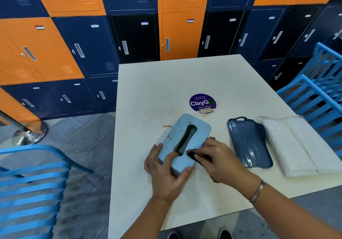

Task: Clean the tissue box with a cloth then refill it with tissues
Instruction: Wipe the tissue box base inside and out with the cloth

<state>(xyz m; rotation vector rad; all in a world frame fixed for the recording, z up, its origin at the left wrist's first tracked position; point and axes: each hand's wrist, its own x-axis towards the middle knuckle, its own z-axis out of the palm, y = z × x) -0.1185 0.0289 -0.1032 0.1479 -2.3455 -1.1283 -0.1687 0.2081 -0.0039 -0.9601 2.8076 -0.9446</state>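
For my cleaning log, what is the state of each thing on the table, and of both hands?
tissue box: slot up, brown spots beside slot, no tissue showing.
cloth: dark, pressed on the box's near end.
dark blue tray: empty, right of the box.
tissue stack: lying rightmost, untouched.
left hand: grips the box.
right hand: holds the cloth.

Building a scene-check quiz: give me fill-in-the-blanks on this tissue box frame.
1. The right hand holds a dark ____ against the tissue box.
2. The left hand grips the box's ____ end.
3. The tissue pack lies to the ____ of the dark blue tray.
Missing: cloth; near; right.
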